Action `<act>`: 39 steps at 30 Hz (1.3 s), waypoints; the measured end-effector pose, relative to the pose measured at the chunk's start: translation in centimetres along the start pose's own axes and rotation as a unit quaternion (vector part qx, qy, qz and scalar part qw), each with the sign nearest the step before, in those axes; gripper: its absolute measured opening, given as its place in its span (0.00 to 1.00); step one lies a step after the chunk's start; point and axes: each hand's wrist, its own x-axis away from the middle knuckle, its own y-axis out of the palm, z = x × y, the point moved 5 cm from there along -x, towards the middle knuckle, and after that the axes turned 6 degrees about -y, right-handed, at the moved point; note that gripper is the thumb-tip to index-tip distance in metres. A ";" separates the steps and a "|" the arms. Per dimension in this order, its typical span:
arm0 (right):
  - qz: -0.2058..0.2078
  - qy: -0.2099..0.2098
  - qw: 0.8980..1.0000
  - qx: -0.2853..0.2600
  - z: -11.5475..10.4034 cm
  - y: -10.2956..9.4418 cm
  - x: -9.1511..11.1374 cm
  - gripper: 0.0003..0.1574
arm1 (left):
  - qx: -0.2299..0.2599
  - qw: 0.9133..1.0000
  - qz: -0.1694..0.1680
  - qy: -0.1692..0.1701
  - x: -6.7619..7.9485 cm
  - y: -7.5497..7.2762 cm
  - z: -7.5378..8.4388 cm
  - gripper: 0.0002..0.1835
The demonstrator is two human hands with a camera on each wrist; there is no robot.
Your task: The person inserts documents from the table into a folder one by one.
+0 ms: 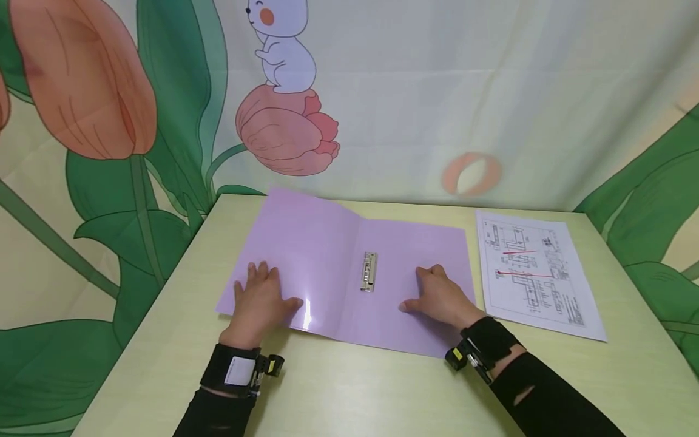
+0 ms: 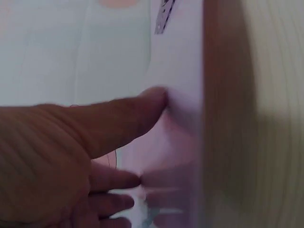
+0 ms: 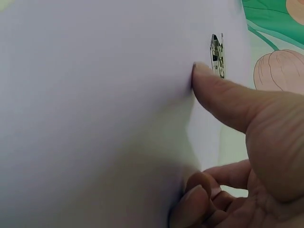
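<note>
A light purple folder (image 1: 322,255) lies spread open on the table, its glossy left cover tilted up a little at the far edge. A metal binder clip (image 1: 368,272) is fixed to the right panel near the spine. My left hand (image 1: 261,303) rests on the lower part of the left cover, fingers spread and thumb (image 2: 126,116) stretched out toward the spine. On the right panel, my right hand (image 1: 442,298) touches the surface with thumb and fingertips set apart. The right wrist view shows its lower fingers (image 3: 192,204) bent against the panel.
To the right of the folder lies a stack of white sheets (image 1: 537,273) with printed technical drawings and red lines. The pale wooden table (image 1: 360,394) extends in front of the folder. Behind it hangs a curtain (image 1: 404,121) with tulips and a cartoon animal.
</note>
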 end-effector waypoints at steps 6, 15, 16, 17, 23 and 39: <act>-0.010 -0.016 1.000 -0.002 -0.2 0.1 0.1 0.63 | -0.043 0.990 -0.070 0.118 -1.0 1.9 3.3 0.53; -0.019 -0.034 0.999 -0.002 -0.5 0.0 0.3 0.62 | -0.071 0.977 -0.161 0.122 -0.6 3.9 4.9 0.55; -0.021 -0.036 0.999 -0.002 -0.4 -0.1 0.4 0.62 | -0.069 0.976 -0.165 0.121 -0.4 4.0 5.0 0.55; -0.023 -0.038 0.999 -0.002 -0.4 -0.1 0.5 0.62 | -0.067 0.976 -0.168 0.121 -0.1 4.0 5.1 0.54; -0.045 -0.037 0.998 -0.013 -0.1 -0.2 1.1 0.62 | -0.106 0.974 -0.143 0.142 1.2 3.9 6.5 0.45; -0.021 -0.071 0.997 -0.035 -3.7 0.5 -0.1 0.46 | -0.085 0.974 -0.134 0.161 -2.3 6.2 8.9 0.62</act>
